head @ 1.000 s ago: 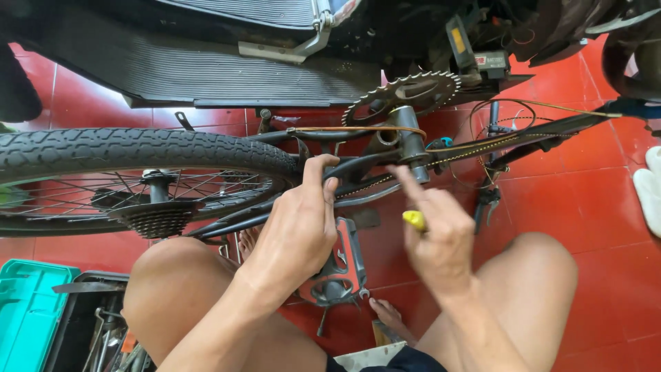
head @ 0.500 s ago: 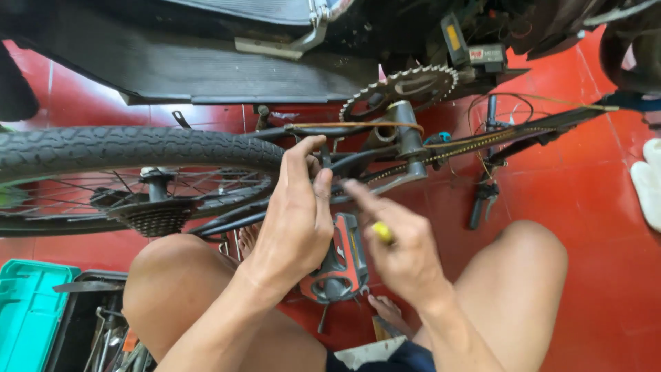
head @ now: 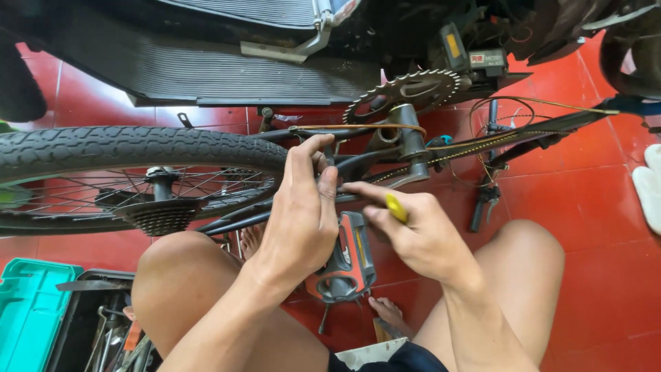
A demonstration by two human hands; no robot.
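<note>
An upside-down bicycle lies across my knees, its dark frame tubes [head: 241,219] running from the rear wheel [head: 131,162] to the bottom bracket [head: 406,148]. My left hand [head: 303,207] wraps around the frame tubes just right of the tyre. My right hand [head: 413,231] pinches a small tool with a yellow handle [head: 395,207], its fingertips pointing at the tube beside my left thumb. The tool's tip is hidden between the hands. A red and black pedal [head: 344,265] hangs below both hands.
The toothed chainring [head: 406,89] and a brass-coloured chain [head: 482,143] sit right of the hands. The rear sprocket cluster [head: 160,215] hangs in the spokes. A teal toolbox lid [head: 27,310] and a tray of tools [head: 103,331] lie bottom left on the red tiled floor [head: 606,275]. A dark scooter footboard [head: 241,69] fills the top.
My right hand has moved left and lower, bringing the yellow-handled tool close to my left hand. My left hand has stayed on the frame tubes, fingers shifting slightly.
</note>
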